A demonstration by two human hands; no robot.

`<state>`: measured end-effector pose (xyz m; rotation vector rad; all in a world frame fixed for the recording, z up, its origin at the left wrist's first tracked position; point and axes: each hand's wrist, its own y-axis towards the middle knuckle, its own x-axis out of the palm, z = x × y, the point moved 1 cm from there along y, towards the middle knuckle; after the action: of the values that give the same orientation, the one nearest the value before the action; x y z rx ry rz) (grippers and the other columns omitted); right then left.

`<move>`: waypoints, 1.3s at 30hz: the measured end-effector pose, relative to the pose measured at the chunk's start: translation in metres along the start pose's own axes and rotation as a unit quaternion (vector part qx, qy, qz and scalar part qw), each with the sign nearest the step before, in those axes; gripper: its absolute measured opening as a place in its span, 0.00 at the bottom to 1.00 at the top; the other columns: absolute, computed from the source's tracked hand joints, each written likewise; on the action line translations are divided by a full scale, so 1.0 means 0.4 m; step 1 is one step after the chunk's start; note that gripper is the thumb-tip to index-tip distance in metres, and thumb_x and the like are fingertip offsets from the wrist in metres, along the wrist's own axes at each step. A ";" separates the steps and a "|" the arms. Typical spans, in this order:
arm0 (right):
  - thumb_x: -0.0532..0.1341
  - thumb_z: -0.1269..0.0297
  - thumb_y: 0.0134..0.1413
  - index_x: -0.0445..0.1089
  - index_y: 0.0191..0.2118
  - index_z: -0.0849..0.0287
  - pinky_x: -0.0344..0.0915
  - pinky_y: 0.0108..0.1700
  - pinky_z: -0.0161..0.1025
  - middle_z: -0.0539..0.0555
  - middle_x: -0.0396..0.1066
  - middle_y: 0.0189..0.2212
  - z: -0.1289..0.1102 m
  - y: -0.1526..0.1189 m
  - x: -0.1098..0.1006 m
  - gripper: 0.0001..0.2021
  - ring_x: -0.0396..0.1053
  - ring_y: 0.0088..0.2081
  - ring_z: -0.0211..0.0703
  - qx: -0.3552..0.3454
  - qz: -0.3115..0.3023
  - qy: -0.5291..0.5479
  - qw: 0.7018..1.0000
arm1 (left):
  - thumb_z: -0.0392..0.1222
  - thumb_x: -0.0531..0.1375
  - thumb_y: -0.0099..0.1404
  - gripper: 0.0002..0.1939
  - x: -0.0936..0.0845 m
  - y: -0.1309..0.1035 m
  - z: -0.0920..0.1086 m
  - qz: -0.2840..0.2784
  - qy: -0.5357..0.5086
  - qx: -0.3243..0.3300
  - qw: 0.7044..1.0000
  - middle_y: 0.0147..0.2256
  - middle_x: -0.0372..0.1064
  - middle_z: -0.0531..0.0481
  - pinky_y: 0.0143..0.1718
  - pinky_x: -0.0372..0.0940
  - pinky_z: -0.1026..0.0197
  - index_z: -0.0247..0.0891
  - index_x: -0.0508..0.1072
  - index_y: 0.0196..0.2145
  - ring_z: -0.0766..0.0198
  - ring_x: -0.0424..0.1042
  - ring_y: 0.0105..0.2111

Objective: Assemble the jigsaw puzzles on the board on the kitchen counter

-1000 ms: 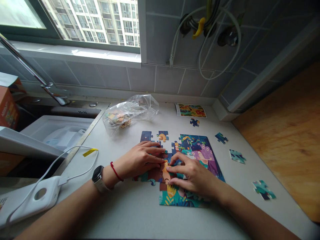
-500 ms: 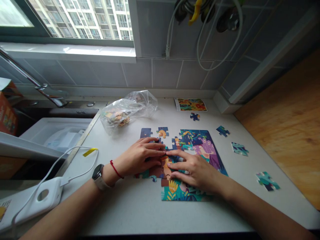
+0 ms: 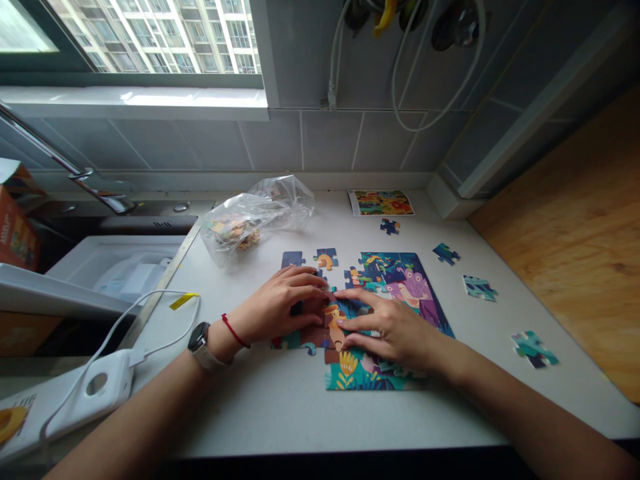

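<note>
A partly joined jigsaw puzzle point(image 3: 360, 375) lies flat on the white counter. My left hand point(image 3: 293, 300) rests on its left part, palm down, fingers pointing right and covering some pieces. My right hand point(image 3: 383, 327) lies over the middle with its fingers spread, the fingertips on the puzzle close to those of my left hand. Just behind my left hand are a dark blue piece point(image 3: 292, 259) and a piece with an orange shape point(image 3: 327, 258). Loose pieces lie to the right, among them a blue-green one point(image 3: 446, 253) and a teal one point(image 3: 535, 349).
A clear plastic bag of pieces point(image 3: 235, 230) lies at the back left. A picture card point(image 3: 383, 203) is near the wall. On the left are a white power strip point(image 3: 100, 383) with a cable and a sink with a white tub point(image 3: 115, 247). A wooden board point(image 3: 570, 253) borders the right.
The view has shifted slightly. My left hand's fingers have drawn back a little on the left part, showing more of the brown pieces. My right hand stays on the puzzle.
</note>
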<state>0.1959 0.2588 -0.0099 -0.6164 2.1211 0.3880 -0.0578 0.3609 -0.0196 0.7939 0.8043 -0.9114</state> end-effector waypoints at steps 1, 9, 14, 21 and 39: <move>0.66 0.60 0.67 0.83 0.50 0.49 0.71 0.64 0.52 0.56 0.65 0.69 0.001 0.000 -0.001 0.10 0.74 0.61 0.54 -0.001 -0.001 0.001 1.000 | 0.51 0.67 0.71 0.18 0.000 -0.002 -0.001 -0.001 0.003 -0.008 1.000 0.62 0.72 0.43 0.66 0.64 0.39 0.46 0.80 0.56 0.46 0.66 0.66; 0.66 0.63 0.67 0.82 0.51 0.51 0.70 0.64 0.52 0.59 0.69 0.66 0.022 0.001 -0.004 0.11 0.73 0.62 0.53 -0.006 0.029 0.002 1.000 | 0.52 0.67 0.71 0.23 0.007 -0.013 -0.013 -0.042 0.017 -0.038 0.998 0.70 0.61 0.43 0.71 0.51 0.30 0.51 0.76 0.62 0.42 0.60 0.70; 0.66 0.61 0.67 0.82 0.53 0.49 0.73 0.61 0.55 0.59 0.67 0.68 0.031 0.001 0.002 0.12 0.73 0.62 0.56 0.005 0.023 -0.014 1.000 | 0.55 0.66 0.71 0.23 0.005 -0.010 -0.012 -0.048 0.008 -0.043 0.998 0.70 0.61 0.42 0.71 0.50 0.30 0.49 0.76 0.61 0.42 0.59 0.71; 0.66 0.60 0.67 0.81 0.55 0.48 0.73 0.61 0.55 0.58 0.67 0.68 0.022 0.002 0.000 0.13 0.73 0.61 0.56 0.011 0.018 -0.023 1.000 | 0.56 0.65 0.72 0.25 0.018 -0.007 -0.008 -0.035 0.009 -0.050 0.998 0.71 0.60 0.42 0.73 0.46 0.30 0.48 0.75 0.63 0.42 0.57 0.72; 0.67 0.53 0.65 0.82 0.52 0.50 0.73 0.60 0.58 0.61 0.66 0.68 0.000 0.007 0.001 0.14 0.71 0.63 0.62 0.044 0.027 -0.030 0.998 | 0.57 0.63 0.73 0.29 0.017 -0.008 -0.020 -0.055 0.024 -0.036 0.998 0.74 0.49 0.41 0.74 0.42 0.35 0.47 0.70 0.67 0.43 0.52 0.74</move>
<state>0.1944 0.2611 -0.0102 -0.4915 2.0882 0.3375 -0.0602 0.3639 -0.0298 0.7158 0.9251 -0.9582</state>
